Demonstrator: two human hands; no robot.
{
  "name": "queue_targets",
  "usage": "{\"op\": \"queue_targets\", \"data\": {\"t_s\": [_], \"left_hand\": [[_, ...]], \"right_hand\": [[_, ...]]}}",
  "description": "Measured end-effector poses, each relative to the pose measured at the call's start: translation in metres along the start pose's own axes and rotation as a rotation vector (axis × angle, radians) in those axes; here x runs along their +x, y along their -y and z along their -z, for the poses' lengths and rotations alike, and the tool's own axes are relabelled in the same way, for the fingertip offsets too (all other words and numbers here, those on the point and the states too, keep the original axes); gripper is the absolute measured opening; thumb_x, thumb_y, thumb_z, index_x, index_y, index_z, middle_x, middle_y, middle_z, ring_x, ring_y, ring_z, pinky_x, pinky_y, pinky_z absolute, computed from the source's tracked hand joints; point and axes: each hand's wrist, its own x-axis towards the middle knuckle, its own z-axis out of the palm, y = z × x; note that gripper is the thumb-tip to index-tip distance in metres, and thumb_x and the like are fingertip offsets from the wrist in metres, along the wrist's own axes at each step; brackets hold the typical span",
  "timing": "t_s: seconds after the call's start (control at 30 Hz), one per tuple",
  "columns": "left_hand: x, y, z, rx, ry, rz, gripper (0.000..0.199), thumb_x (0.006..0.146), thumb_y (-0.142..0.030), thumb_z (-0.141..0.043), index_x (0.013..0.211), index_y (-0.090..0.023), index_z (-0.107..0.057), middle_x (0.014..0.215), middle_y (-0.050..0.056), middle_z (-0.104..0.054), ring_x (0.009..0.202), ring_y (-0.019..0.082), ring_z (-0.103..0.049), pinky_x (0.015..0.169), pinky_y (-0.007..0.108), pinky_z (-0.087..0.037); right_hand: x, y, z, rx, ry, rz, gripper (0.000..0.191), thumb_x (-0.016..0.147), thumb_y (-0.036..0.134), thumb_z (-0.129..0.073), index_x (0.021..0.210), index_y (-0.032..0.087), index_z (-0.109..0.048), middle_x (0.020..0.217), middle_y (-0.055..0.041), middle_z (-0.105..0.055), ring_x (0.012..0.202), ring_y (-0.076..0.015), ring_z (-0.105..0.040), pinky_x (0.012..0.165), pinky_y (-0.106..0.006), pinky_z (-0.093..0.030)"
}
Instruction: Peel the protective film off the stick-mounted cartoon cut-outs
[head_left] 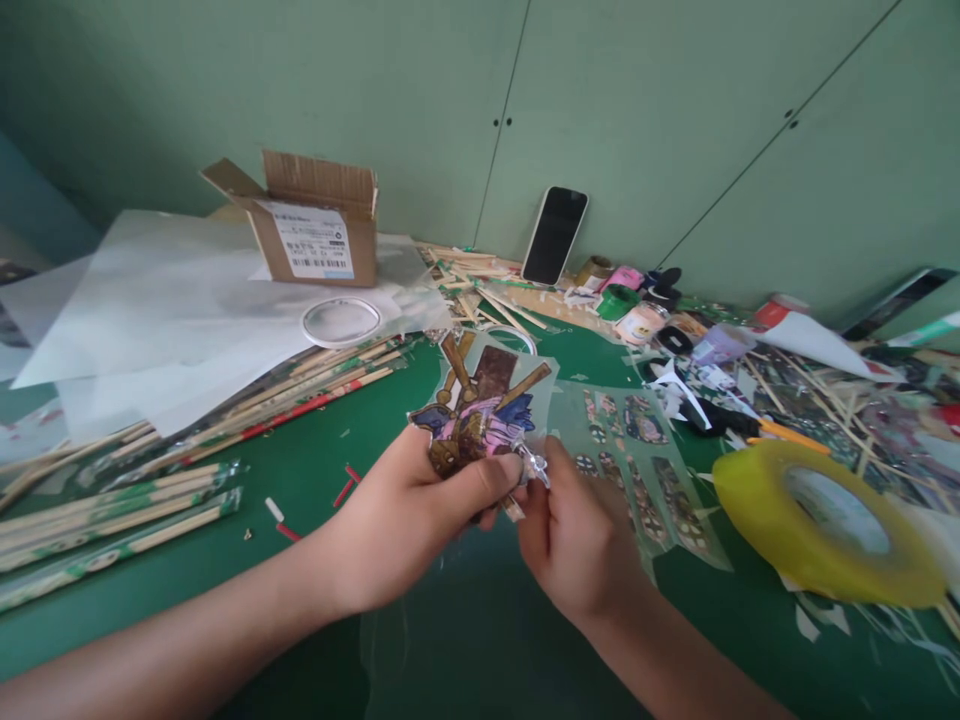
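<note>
Left hand (420, 510) grips a seemingly part-trimmed cutout (480, 420), right hand (583, 540) pinches crumpled film (534, 464); right of the cutout, the sheet (571, 420) looks uncut.

Brown, pink and blue cutout (486, 415)

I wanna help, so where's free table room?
Green tabletop lies mostly bare between the plastic-wrapped wooden chopsticks and left forearm, and between right forearm and the round yellow tape roll. Shiny scraps and thin wooden sticks crowd the area behind it.
</note>
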Motion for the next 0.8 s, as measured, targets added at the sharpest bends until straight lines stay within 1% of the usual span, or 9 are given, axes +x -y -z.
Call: {"op": "queue_targets", "data": {"t_s": [0.1, 0.23, 0.4, 0.43, 0.5, 0.6, 0.7, 0.8], "left_hand": [[0.001, 0.0, -0.001, -0.028, -0.007, -0.014, 0.032, 0.085, -0.027, -0.052, 0.056, -0.016, -0.045, 0.052, -0.004, -0.045, 0.051, 0.007, -0.041, 0.049, 0.021, -0.034], [0.002, 0.002, -0.001, -0.031, -0.007, -0.027, 0.03, 0.083, -0.025, -0.053, 0.056, -0.016, -0.046, 0.052, -0.004, -0.045, 0.05, 0.006, -0.04, 0.048, 0.021, -0.034], [0.001, -0.002, 0.002, 0.024, 0.0, -0.001, 0.029, 0.082, -0.024, -0.053, 0.056, -0.016, -0.047, 0.051, -0.005, -0.045, 0.049, 0.006, -0.04, 0.047, 0.02, -0.033], [0.001, -0.003, 0.003, 0.028, 0.013, -0.001, 0.027, 0.082, -0.023, -0.054, 0.056, -0.016, -0.048, 0.051, -0.005, -0.045, 0.049, 0.006, -0.041, 0.046, 0.02, -0.033], [0.002, -0.005, 0.007, 0.028, 0.047, 0.0, 0.024, 0.081, -0.021, -0.054, 0.058, -0.016, -0.05, 0.052, -0.004, -0.047, 0.048, 0.006, -0.042, 0.046, 0.019, -0.034], [0.004, -0.006, 0.012, 0.04, 0.083, 0.025, 0.022, 0.08, -0.022, -0.054, 0.059, -0.015, -0.052, 0.054, -0.003, -0.048, 0.049, 0.007, -0.042, 0.045, 0.02, -0.034], [0.005, -0.005, 0.015, 0.058, 0.089, 0.071, 0.022, 0.08, -0.025, -0.055, 0.06, -0.015, -0.052, 0.054, -0.003, -0.048, 0.048, 0.008, -0.043, 0.045, 0.021, -0.034], [0.004, -0.004, 0.015, 0.069, 0.081, 0.077, 0.023, 0.08, -0.027, -0.055, 0.06, -0.016, -0.052, 0.052, -0.003, -0.047, 0.047, 0.008, -0.041, 0.043, 0.021, -0.032]], "right_hand": [[-0.002, -0.001, 0.0, 0.046, 0.027, -0.019, 0.02, 0.086, 0.006, -0.038, 0.095, 0.021, -0.046, 0.05, 0.0032, -0.056, 0.036, -0.0136, -0.051, 0.035, -0.024, -0.031], [-0.003, -0.001, -0.001, 0.036, 0.022, -0.022, 0.02, 0.086, 0.007, -0.037, 0.096, 0.021, -0.047, 0.049, 0.003, -0.055, 0.036, -0.015, -0.052, 0.036, -0.024, -0.032], [-0.001, -0.001, 0.0, 0.037, 0.032, -0.036, 0.02, 0.088, 0.01, -0.034, 0.1, 0.016, -0.048, 0.047, 0.0022, -0.054, 0.033, -0.0146, -0.047, 0.033, -0.024, -0.027], [0.0, -0.001, 0.001, 0.073, 0.055, -0.055, 0.018, 0.088, 0.012, -0.034, 0.097, 0.016, -0.048, 0.047, 0.0028, -0.053, 0.032, -0.0137, -0.045, 0.033, -0.024, -0.026], [0.003, -0.002, 0.004, 0.198, 0.14, -0.111, 0.014, 0.09, 0.014, -0.034, 0.087, 0.018, -0.048, 0.047, 0.0045, -0.049, 0.032, -0.011, -0.042, 0.034, -0.023, -0.026], [0.006, -0.002, 0.01, 0.395, 0.279, -0.197, 0.02, 0.093, 0.017, -0.035, 0.074, 0.021, -0.042, 0.05, 0.006, -0.043, 0.036, -0.0082, -0.04, 0.037, -0.021, -0.027], [0.006, 0.0, 0.012, 0.45, 0.303, -0.246, 0.022, 0.094, 0.02, -0.034, 0.073, 0.022, -0.04, 0.051, 0.0063, -0.04, 0.038, -0.0081, -0.039, 0.038, -0.021, -0.027], [0.006, 0.001, 0.01, 0.414, 0.282, -0.261, 0.021, 0.094, 0.019, -0.034, 0.074, 0.022, -0.04, 0.05, 0.0068, -0.039, 0.037, -0.0083, -0.038, 0.037, -0.021, -0.025]]}}
